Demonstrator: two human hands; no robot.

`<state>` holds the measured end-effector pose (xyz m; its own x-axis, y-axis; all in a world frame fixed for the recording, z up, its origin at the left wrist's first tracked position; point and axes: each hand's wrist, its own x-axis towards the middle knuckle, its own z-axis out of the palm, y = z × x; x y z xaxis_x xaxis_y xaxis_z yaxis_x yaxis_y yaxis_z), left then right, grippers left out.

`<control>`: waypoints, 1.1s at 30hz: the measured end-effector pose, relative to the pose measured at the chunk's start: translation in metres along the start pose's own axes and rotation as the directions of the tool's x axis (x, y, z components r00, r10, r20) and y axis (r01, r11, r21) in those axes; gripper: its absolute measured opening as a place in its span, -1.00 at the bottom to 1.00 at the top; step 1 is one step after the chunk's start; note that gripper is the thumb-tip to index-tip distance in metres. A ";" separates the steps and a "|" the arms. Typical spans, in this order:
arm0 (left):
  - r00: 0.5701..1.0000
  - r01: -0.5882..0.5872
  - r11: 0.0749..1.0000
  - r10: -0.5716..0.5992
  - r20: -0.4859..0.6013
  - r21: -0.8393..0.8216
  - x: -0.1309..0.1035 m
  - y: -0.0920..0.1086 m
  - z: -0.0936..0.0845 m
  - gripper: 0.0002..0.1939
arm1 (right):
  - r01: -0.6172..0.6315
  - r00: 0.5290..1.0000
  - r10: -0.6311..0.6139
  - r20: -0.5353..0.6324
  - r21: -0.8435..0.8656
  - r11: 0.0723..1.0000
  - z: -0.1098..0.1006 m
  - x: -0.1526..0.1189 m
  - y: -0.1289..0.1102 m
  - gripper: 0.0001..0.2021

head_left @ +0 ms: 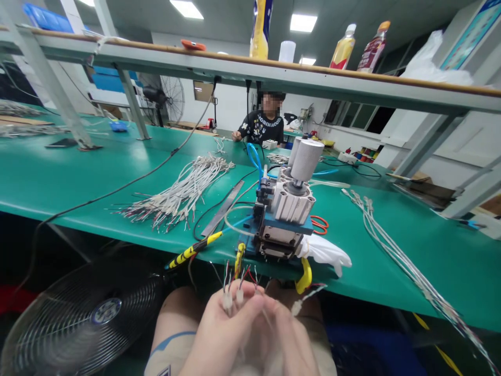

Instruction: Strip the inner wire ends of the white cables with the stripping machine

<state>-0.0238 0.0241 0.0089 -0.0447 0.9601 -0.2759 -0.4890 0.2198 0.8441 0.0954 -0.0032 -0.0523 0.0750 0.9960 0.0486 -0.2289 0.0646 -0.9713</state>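
Note:
My left hand [225, 326] is closed around several white cables, whose pale ends [227, 300] and thin stripped red, black and white wires poke up past the fingers. My right hand [287, 326] is closed against it, fingertips meeting the left thumb. From the right hand a cable end [297, 307] with twisted bare wires sticks out to the right. The cables' lower parts are blurred between my palms. Just beyond both hands, at the table edge, stands a pneumatic press [284, 209] with a silver cylinder and blue base; a white cloth-like bundle [326, 252] lies at its side.
A heap of white cables [180, 193] lies left of the press on the green table [129, 167], near a steel ruler [223, 209]. More long cables [399, 261] lie right. A floor fan [105, 312] stands low left. A shelf [219, 60] crosses overhead; a person [262, 125] sits opposite.

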 end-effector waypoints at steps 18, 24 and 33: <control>0.984 -0.142 0.980 0.124 0.128 0.138 0.000 -0.016 -0.002 -0.74 | 0.163 0.986 -0.162 0.035 -0.015 0.987 -0.001 0.027 -0.066 -0.95; 0.984 -0.125 0.990 0.115 0.137 0.068 -0.005 -0.016 0.000 -0.75 | 0.111 0.992 -0.116 0.051 0.091 0.990 0.000 0.026 -0.067 -0.85; 0.954 -0.048 0.999 0.044 0.297 0.008 -0.008 -0.018 -0.004 -0.68 | -0.313 0.946 0.261 0.194 0.328 0.891 -0.004 0.024 -0.061 -0.70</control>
<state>-0.0187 0.0120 -0.0059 0.1946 0.9767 -0.0901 -0.4790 0.1747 0.8603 0.1155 0.0169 0.0068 -0.1770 0.9707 -0.1624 -0.5457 -0.2342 -0.8046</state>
